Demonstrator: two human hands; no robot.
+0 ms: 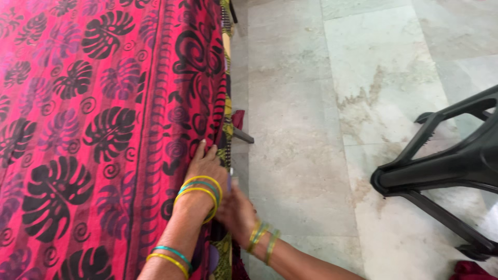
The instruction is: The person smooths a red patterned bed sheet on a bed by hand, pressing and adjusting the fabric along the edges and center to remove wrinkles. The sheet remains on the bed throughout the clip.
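Observation:
A red bedsheet [93, 119] printed with black and purple leaves covers a bed on the left. My left hand [206, 163] lies flat on the sheet's right edge, fingers together, pressing the cloth where it folds over the side. My right hand [236, 207] sits just below and to the right of it, at the bed's side, fingers curled around the hanging edge of the sheet; its grip is partly hidden by my left wrist. Both wrists wear yellow and green bangles.
A yellow-green patterned cloth [226, 109] shows under the sheet along the bed's edge. A black plastic chair [451, 166] lies tipped on the marble floor [311, 103] at the right. A dark red cloth [469, 270] shows at the bottom right corner.

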